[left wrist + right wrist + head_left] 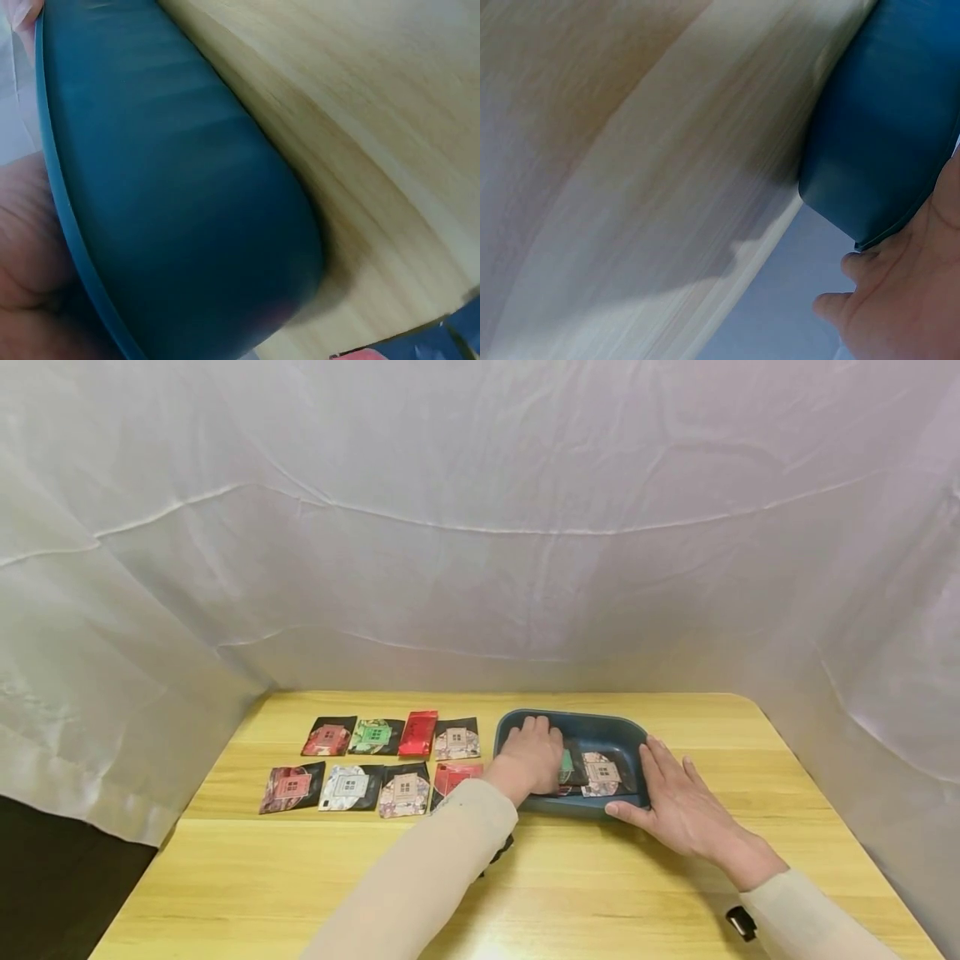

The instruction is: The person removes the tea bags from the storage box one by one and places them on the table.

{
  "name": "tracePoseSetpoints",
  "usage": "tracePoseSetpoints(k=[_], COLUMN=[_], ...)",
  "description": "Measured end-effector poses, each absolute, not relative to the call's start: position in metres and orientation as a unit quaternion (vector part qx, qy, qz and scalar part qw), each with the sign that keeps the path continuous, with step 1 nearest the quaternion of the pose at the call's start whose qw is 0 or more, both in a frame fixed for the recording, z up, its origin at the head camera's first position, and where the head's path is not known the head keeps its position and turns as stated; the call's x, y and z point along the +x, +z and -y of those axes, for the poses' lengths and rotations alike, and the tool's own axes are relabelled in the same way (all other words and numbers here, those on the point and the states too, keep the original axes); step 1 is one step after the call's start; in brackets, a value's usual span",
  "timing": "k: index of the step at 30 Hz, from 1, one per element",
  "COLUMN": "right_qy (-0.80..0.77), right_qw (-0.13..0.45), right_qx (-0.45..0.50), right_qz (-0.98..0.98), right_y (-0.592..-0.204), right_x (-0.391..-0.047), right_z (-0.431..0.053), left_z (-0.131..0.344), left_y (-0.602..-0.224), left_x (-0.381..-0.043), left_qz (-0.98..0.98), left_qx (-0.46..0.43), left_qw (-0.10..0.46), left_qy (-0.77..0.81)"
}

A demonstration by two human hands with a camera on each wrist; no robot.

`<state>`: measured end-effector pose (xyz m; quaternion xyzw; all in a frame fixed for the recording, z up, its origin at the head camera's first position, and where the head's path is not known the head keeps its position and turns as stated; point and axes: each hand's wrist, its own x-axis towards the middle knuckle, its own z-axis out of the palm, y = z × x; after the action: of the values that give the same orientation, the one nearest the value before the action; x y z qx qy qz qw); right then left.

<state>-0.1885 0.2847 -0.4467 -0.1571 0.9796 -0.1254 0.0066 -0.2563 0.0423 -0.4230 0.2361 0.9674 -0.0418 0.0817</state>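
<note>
A dark blue plastic bin (592, 720) stands right of centre on the table. My left hand (534, 754) reaches down inside its left end with bent fingers; the fingertips are hidden, so what they hold does not show. Inside, near that hand, lie a black sachet with a green label (567, 767) and a sachet with a pale pink floral label (602, 774). My right hand (678, 797) rests against the bin's right end, fingers extended along the outside and thumb by the front rim. In the left wrist view the bin's outer wall (180, 180) covers most of the left hand.
Left of the bin, flat sachets lie in two rows, including a green one (377, 737), a plain red one (417, 733) and a white one (350, 787). My left forearm partly covers a red sachet (453, 775). Pale fabric (480, 585) hangs behind the wooden table (300, 877).
</note>
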Motion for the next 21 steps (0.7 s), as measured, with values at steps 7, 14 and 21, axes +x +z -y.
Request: tracePoseSetpoints(k=[7, 14, 21], right_qy=[-0.123, -0.121, -0.120], right_qw=[0.005, 0.001, 0.003], right_qx=[-0.157, -0.158, -0.155], right_qz=[-0.980, -0.980, -0.981], right_y=[-0.447, -0.448, -0.447], right_x=[-0.189, -0.188, -0.188], right_z=[-0.285, -0.285, -0.285], left_z=[-0.037, -0.021, 0.007], left_y=[-0.420, -0.406, -0.391], left_x=[-0.258, -0.259, -0.257], left_qz=[-0.962, -0.963, -0.961], left_qx=[0.254, 0.257, 0.268], left_qw=[0.070, 0.058, 0.069], left_qy=[-0.070, -0.049, -0.015])
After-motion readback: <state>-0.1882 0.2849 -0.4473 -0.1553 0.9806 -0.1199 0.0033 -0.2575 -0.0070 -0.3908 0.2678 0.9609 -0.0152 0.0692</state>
